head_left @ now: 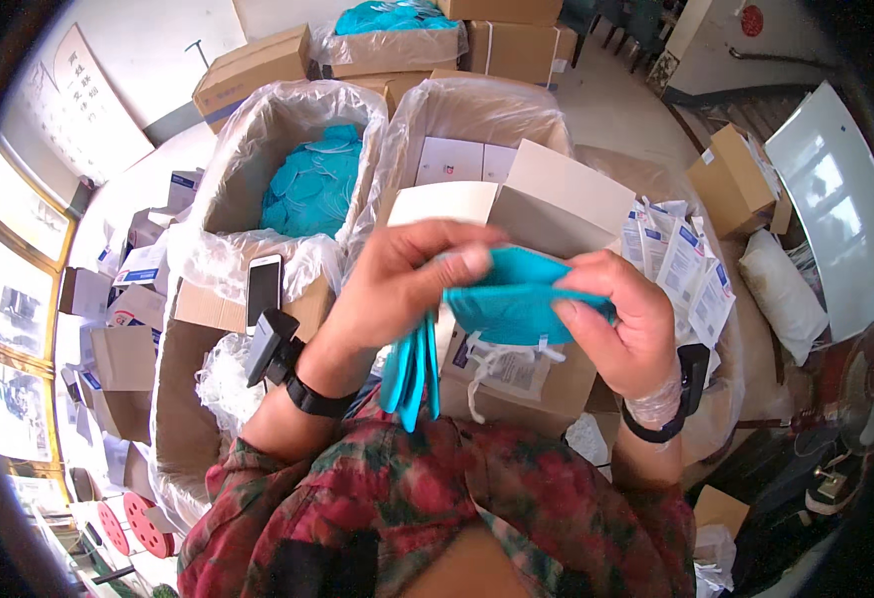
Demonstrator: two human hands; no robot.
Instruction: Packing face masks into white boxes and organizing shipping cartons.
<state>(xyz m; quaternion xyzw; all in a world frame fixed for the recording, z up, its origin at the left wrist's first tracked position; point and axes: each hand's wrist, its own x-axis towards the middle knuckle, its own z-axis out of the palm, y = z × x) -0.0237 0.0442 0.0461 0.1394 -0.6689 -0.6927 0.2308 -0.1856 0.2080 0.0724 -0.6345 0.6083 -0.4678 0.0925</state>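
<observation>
A teal face mask [522, 314] is spread between my two hands, with white elastic straps [476, 377] dangling beneath it. My right hand [628, 324] pinches its right edge between thumb and fingers. At its upper left edge is my left hand [402, 274], slightly blurred, with thumb and fingers curled. Several folded teal masks [412, 377] hang down from under the left hand, seemingly gripped by its hidden fingers. Just beyond the hands stands a carton with its pale flaps [567, 194] up. Printed white packets [676, 254] are piled to the right.
A plastic-lined box [220, 189] of loose teal masks [312, 189] stands at far left. A phone [265, 291] lies on the left box's edge. Opened small cartons [123, 359] are heaped at left. More large boxes [517, 50] stand behind; a white sack [782, 289] lies at right.
</observation>
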